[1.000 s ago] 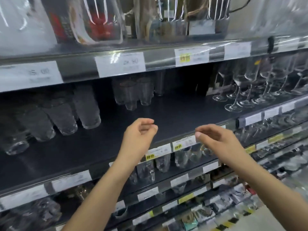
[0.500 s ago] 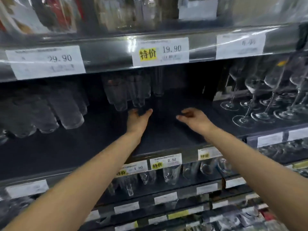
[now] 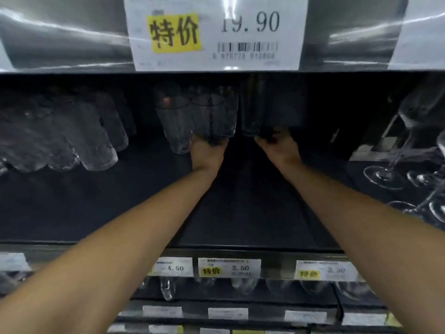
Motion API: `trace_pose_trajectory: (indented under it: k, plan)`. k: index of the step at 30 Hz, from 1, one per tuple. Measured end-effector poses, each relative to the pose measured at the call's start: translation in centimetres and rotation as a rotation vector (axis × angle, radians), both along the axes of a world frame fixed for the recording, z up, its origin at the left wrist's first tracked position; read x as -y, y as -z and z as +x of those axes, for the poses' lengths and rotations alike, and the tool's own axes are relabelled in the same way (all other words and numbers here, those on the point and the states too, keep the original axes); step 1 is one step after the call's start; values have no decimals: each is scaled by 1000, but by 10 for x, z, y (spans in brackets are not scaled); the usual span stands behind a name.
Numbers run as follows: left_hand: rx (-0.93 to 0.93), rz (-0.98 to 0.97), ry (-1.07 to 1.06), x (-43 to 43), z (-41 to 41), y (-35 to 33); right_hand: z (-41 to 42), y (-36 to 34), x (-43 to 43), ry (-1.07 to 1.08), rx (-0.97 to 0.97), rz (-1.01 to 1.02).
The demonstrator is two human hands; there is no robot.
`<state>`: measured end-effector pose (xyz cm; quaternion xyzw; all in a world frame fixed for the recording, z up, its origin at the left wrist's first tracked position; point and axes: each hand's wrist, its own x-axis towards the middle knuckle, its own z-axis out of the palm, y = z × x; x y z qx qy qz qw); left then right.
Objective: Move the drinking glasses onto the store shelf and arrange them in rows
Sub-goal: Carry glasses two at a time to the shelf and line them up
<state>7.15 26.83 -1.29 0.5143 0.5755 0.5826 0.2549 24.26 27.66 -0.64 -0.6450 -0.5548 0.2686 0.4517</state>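
Two tall clear glasses (dim in shadow) stand upright, left hand gripping one base, right hand the other.

Tumblers: clear glass, faintly ribbed | left glasses: glass seen as bumpy, rough | shelf: dark, matt | rail: glossy grey metal | price label: paper, shiny plastic-covered

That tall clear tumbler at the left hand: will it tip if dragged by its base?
Probably tippy: the tall clear glass tumbler narrows toward its base. Likely slick, being bare glass. Fragile too, with a neighbouring tumbler close beside.
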Motion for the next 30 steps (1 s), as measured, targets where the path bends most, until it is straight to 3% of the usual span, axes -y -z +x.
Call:
trace_pose_trajectory:
  k: [6, 11, 16, 22, 30]
  plan:
    - [-45, -65, -134, -25, 2, 6, -14, -2, -43, -43, 7, 24]
    - [95, -49, -169, -36, 9, 5, -16, 0, -68, -61, -72, 91]
    - [22, -26, -229, -39, 11, 6, -16, -1, -77, -54, -179, 149]
    - [-14, -7, -226, -36, 13, 8, -14, 0, -77, -53, -261, 117]
    - [3, -31, -114, -14, 9, 5, -4, 1, -49, -50, -211, 91]
